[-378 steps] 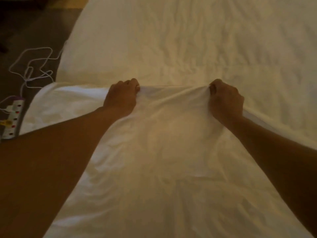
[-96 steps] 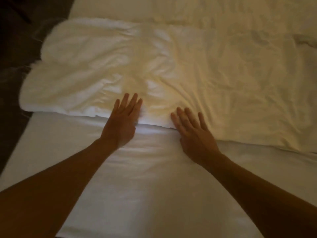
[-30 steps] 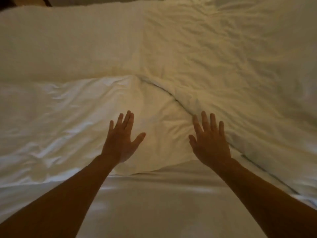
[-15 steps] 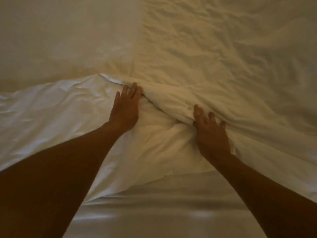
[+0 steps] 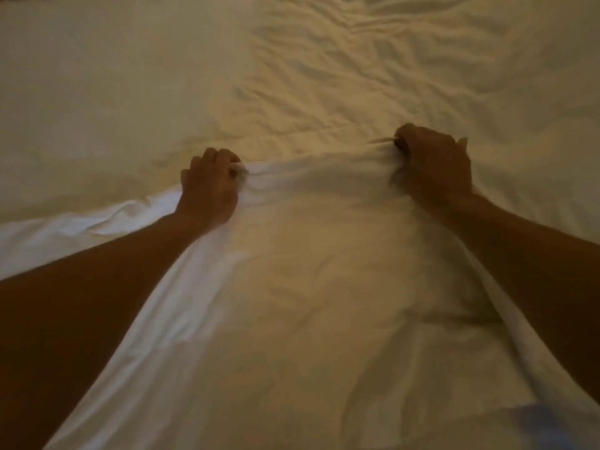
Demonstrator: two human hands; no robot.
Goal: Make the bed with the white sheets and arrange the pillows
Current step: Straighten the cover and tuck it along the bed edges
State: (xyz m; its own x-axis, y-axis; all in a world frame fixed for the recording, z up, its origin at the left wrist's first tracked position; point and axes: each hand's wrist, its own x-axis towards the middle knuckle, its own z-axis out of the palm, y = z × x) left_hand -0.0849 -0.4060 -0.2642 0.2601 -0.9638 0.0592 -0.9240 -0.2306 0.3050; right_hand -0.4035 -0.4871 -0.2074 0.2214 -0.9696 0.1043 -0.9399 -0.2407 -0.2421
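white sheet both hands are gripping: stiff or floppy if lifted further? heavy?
Likely floppy: the white sheet bunches into small folds where the left hand and right hand clutch its edge, and it drapes off both forearms. Probably light for its area, since the span between the fists barely sags. It may drag on the rumpled bedding beyond.

Place: you're in a bedroom, dimly and warmly lit.
Evidence: a bed [image 5: 97, 92] under rumpled white sheets [image 5: 324, 287] fills your view, near to far.

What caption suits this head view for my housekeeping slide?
Both hands, left and right, fisted on the bunched edge of a white sheet.
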